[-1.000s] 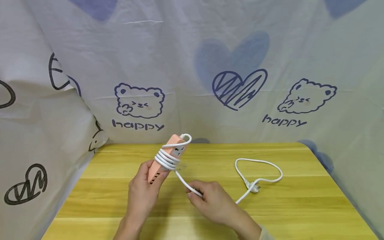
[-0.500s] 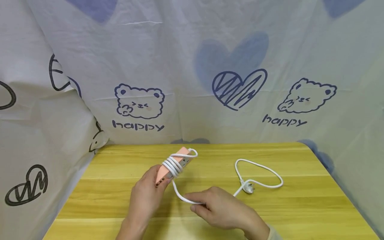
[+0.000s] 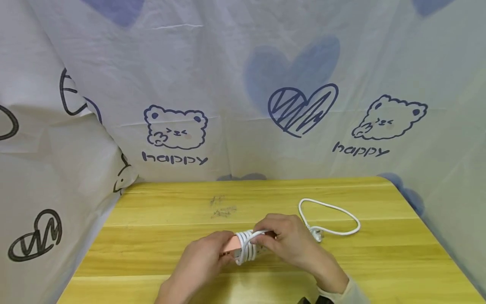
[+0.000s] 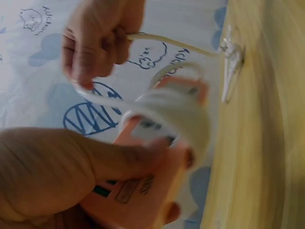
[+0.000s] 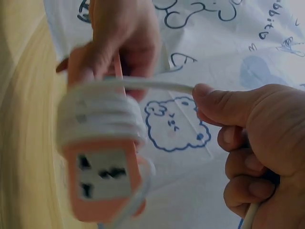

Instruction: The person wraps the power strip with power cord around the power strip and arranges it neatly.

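Your right hand has risen to the peach power strip, now lower in the head frame's middle, gripped by your left hand. Your right hand pinches its wound white cord. Only the right-wrist view shows the socket holes clearly; the plug rests right of centre.

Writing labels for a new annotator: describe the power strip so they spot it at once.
Over the yellow table, the person's left hand grips one end of the power strip. It is a pink block with sockets, wrapped around its middle in several turns of white cord. The pink body sets it apart from that cord and the white plug on the table.
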Available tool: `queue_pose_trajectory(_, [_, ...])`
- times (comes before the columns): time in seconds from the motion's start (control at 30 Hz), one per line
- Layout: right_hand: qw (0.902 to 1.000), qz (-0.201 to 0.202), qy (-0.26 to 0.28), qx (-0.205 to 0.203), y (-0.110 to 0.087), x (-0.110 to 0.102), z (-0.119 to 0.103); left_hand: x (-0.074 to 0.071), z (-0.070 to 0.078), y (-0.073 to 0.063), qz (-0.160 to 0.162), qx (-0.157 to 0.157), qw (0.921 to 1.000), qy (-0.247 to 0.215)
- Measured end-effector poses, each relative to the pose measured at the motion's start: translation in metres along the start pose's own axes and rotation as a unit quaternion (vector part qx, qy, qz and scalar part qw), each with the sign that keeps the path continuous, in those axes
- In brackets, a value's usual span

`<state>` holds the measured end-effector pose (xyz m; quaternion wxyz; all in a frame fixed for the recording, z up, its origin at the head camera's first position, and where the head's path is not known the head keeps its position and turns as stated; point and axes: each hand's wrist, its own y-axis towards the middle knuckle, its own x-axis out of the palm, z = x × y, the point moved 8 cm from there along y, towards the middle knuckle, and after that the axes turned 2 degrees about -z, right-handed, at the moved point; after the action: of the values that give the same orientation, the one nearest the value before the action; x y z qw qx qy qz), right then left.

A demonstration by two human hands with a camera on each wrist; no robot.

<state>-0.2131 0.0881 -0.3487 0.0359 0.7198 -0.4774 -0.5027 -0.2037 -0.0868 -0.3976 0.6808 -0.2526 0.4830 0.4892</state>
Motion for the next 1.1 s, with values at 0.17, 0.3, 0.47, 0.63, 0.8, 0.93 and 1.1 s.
queue_pose_trajectory(0.17, [0.9993, 0.002, -0.029, 0.023, -0.001, -0.008, 0.010, 0.004, 0.011, -0.003, -0.055, 0.065, 0.9957, -0.037])
queue_pose_trajectory(0.3, [0.9985, -0.022, -0.003, 0.050, -0.002, -0.007, 0.018, 0.004, 0.017, -0.004, -0.090, 0.097, 0.9872, -0.089])
queue_pose_trajectory(0.47, [0.9892, -0.057, 0.099, 0.092, -0.004, -0.002, 0.029, -0.001, 0.018, -0.005, -0.115, 0.099, 0.9698, -0.191])
queue_pose_trajectory(0.63, [0.9745, -0.078, 0.185, 0.101, -0.007, 0.000, 0.037, -0.004, 0.014, -0.003, -0.111, 0.092, 0.9552, -0.259])
queue_pose_trajectory(0.8, [0.9710, -0.047, 0.205, 0.114, -0.004, -0.001, 0.041, -0.005, 0.013, -0.003, -0.097, 0.086, 0.9452, -0.300])
queue_pose_trajectory(0.93, [0.9664, -0.006, 0.216, 0.139, 0.000, 0.000, 0.039, -0.006, 0.013, -0.003, -0.077, 0.066, 0.9336, -0.344])
queue_pose_trajectory(1.1, [0.9662, 0.012, 0.219, 0.134, 0.004, 0.003, 0.030, -0.004, 0.013, -0.001, -0.057, 0.041, 0.9089, -0.411])
